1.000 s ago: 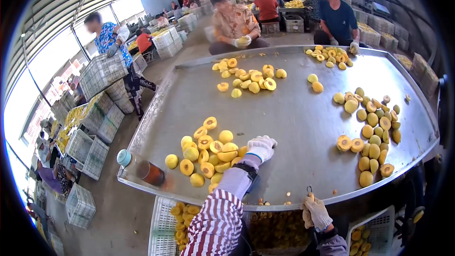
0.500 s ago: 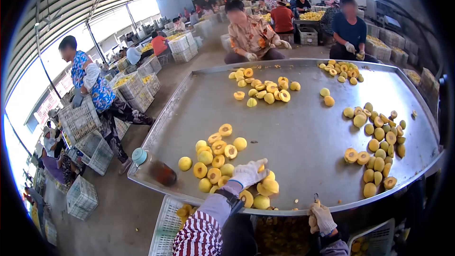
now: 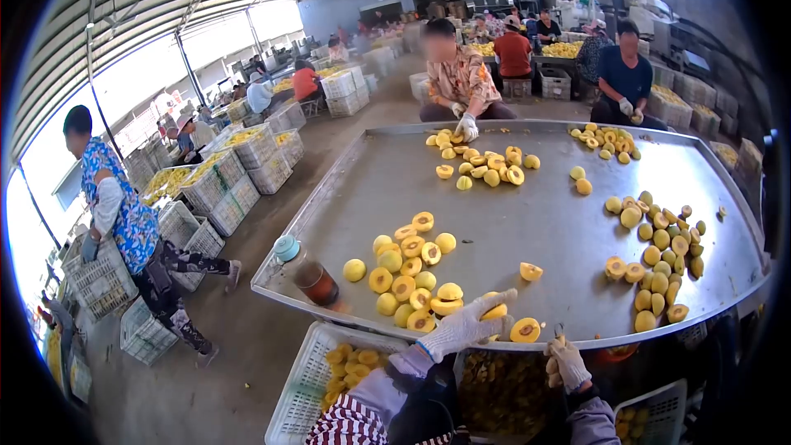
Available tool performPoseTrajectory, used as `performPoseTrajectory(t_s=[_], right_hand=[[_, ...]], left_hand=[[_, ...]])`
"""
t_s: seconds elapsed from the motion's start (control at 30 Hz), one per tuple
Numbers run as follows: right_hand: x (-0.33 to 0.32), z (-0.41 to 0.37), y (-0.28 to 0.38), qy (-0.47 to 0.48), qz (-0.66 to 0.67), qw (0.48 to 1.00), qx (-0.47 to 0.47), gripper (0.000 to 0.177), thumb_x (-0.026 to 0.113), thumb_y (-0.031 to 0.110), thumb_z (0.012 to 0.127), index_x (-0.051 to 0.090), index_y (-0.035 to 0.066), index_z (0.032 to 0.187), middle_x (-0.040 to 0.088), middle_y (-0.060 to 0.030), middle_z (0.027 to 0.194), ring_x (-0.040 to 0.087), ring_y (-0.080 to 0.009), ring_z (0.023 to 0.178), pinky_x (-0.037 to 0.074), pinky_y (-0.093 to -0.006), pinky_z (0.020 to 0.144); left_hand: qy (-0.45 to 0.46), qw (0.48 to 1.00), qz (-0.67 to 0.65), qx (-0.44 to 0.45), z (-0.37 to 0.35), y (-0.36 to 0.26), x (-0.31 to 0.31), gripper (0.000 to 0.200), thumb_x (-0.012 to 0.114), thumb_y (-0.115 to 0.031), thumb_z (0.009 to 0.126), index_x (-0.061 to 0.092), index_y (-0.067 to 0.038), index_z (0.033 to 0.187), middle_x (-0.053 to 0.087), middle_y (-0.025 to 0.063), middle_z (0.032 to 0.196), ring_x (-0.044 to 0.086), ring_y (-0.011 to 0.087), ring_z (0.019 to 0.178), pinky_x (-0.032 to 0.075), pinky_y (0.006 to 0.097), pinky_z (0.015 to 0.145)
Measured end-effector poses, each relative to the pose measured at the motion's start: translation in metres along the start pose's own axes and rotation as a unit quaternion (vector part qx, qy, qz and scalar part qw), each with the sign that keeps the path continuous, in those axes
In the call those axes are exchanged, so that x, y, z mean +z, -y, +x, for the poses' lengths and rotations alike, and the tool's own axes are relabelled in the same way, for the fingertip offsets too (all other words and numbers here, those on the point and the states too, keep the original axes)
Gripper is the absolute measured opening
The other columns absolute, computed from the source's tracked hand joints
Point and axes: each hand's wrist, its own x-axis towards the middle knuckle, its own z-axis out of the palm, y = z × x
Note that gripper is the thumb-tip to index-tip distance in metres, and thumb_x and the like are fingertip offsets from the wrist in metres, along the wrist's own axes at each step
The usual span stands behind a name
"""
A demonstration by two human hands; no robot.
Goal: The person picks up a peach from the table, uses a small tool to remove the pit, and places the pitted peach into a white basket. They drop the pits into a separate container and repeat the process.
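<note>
My left hand (image 3: 468, 326), in a white knit glove, is over the near edge of the metal table (image 3: 412, 189). Its fingers are stretched out, and a yellow peach half (image 3: 494, 311) shows between fingers and thumb. Just right of it lies another peach half (image 3: 525, 330), cut face up. A pile of halved peaches (image 3: 403, 287) sits to the left. At the table's front edge my gloved right hand (image 3: 567, 365) is closed around a small tool, whose looped metal tip (image 3: 559, 330) points up; the handle is mostly hidden in the fingers.
A bottle of dark liquid (image 3: 306, 270) stands at the left edge. A white crate (image 3: 288, 391) with peach halves is below. More peaches (image 3: 663, 255) lie on the right. Across the table sits a co-worker (image 3: 461, 74); another person (image 3: 128, 206) walks at left with a crate.
My left hand has moved right, its fingers straighter. Two peach halves now lie apart from the near pile. The co-worker opposite reaches onto the table. The view has shifted.
</note>
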Motion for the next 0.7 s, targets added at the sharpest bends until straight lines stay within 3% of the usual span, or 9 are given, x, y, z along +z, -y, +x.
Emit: performPoseTrajectory(t_s=[0.07, 0.1, 0.13, 0.27, 0.4, 0.5, 0.6, 0.63, 0.7], right_hand=[[0.022, -0.028, 0.003, 0.018, 0.016, 0.998, 0.049, 0.02, 0.055, 0.031, 0.095, 0.053, 0.011, 0.095, 0.049, -0.0048, 0.054, 0.046, -0.0168, 0.035, 0.036, -0.0303, 0.033], [0.032, -0.04, -0.004, 0.027, 0.031, 0.999, 0.035, 0.021, 0.057, 0.031, 0.095, 0.055, 0.011, 0.099, 0.051, -0.0054, 0.055, 0.047, -0.0179, 0.035, 0.038, -0.0311, 0.033], [0.049, -0.061, 0.001, 0.027, 0.037, 0.999, 0.016, 0.023, 0.058, 0.032, 0.095, 0.056, 0.01, 0.101, 0.051, -0.0052, 0.056, 0.046, -0.0174, 0.035, 0.038, -0.0309, 0.033], [0.086, -0.104, 0.004, 0.003, 0.126, 0.99, -0.061, 0.022, 0.056, 0.031, 0.097, 0.057, 0.009, 0.103, 0.051, -0.0027, 0.057, 0.042, -0.015, 0.032, 0.033, -0.0281, 0.029], [0.088, -0.125, 0.007, -0.032, 0.164, 0.978, -0.124, 0.02, 0.05, 0.027, 0.1, 0.058, 0.009, 0.105, 0.052, -0.0015, 0.058, 0.04, -0.0117, 0.032, 0.032, -0.0252, 0.029], [0.079, -0.133, 0.002, -0.065, 0.166, 0.964, -0.198, 0.018, 0.052, 0.023, 0.1, 0.057, 0.007, 0.105, 0.052, -0.001, 0.056, 0.04, -0.0092, 0.033, 0.032, -0.0231, 0.03], [0.08, -0.155, 0.011, -0.06, 0.154, 0.964, -0.207, 0.02, 0.052, 0.024, 0.101, 0.057, 0.006, 0.106, 0.051, 0.0003, 0.052, 0.037, -0.0072, 0.033, 0.029, -0.022, 0.03], [0.08, -0.158, 0.014, -0.058, 0.122, 0.97, -0.204, 0.02, 0.051, 0.024, 0.102, 0.057, 0.006, 0.106, 0.052, 0.0004, 0.053, 0.037, -0.0067, 0.032, 0.028, -0.0215, 0.03], [0.084, -0.161, 0.015, -0.052, 0.124, 0.972, -0.192, 0.018, 0.051, 0.023, 0.101, 0.057, 0.007, 0.105, 0.051, 0.0016, 0.053, 0.037, -0.0064, 0.033, 0.028, -0.0211, 0.031]], left_hand=[[0.037, 0.996, 0.08, -0.019, -0.027, -0.007, 0.015, 0.067, 0.067, -0.034, 0.096, 0.038, -0.013, 0.152, 0.058, 0.0104, 0.129, 0.055, 0.0146, 0.115, 0.049, 0.0274, 0.09], [-0.007, 0.973, 0.187, 0.131, -0.034, 0.008, 0.022, 0.066, 0.068, -0.037, 0.094, 0.041, -0.015, 0.15, 0.057, 0.0128, 0.128, 0.058, 0.0223, 0.116, 0.046, 0.0321, 0.099], [0.004, 0.977, 0.183, 0.112, -0.042, 0.012, 0.029, 0.067, 0.067, -0.039, 0.094, 0.041, -0.015, 0.15, 0.055, 0.0162, 0.135, 0.055, 0.0284, 0.121, 0.043, 0.0353, 0.104], [-0.076, 0.96, 0.224, 0.151, -0.071, 0.002, 0.071, 0.066, 0.065, -0.041, 0.095, 0.042, -0.014, 0.149, 0.053, 0.0168, 0.136, 0.048, 0.0285, 0.129, 0.037, 0.0362, 0.11], [-0.063, 0.981, 0.012, 0.182, -0.079, 0.017, 0.101, 0.059, 0.059, -0.036, 0.1, 0.041, -0.006, 0.148, 0.051, 0.012, 0.141, 0.045, 0.023, 0.132, 0.036, 0.0342, 0.112], [-0.058, 0.983, 0.005, 0.172, -0.086, 0.029, 0.114, 0.06, 0.061, -0.033, 0.099, 0.041, -0.003, 0.147, 0.052, 0.0105, 0.139, 0.046, 0.0191, 0.13, 0.036, 0.0319, 0.111], [0.119, 0.963, -0.243, 0.009, -0.094, 0.048, 0.122, 0.063, 0.066, -0.031, 0.096, 0.041, -0.001, 0.146, 0.053, 0.0107, 0.135, 0.049, 0.0177, 0.126, 0.038, 0.0309, 0.109], [0.151, 0.945, -0.288, 0.028, -0.097, 0.052, 0.13, 0.064, 0.07, -0.03, 0.093, 0.044, 0.001, 0.143, 0.054, 0.0103, 0.132, 0.05, 0.0167, 0.123, 0.039, 0.031, 0.108], [0.098, 0.963, -0.249, 0.033, -0.106, 0.053, 0.129, 0.063, 0.072, -0.029, 0.092, 0.046, 0.001, 0.139, 0.056, 0.0091, 0.129, 0.051, 0.0157, 0.12, 0.041, 0.0303, 0.106]])
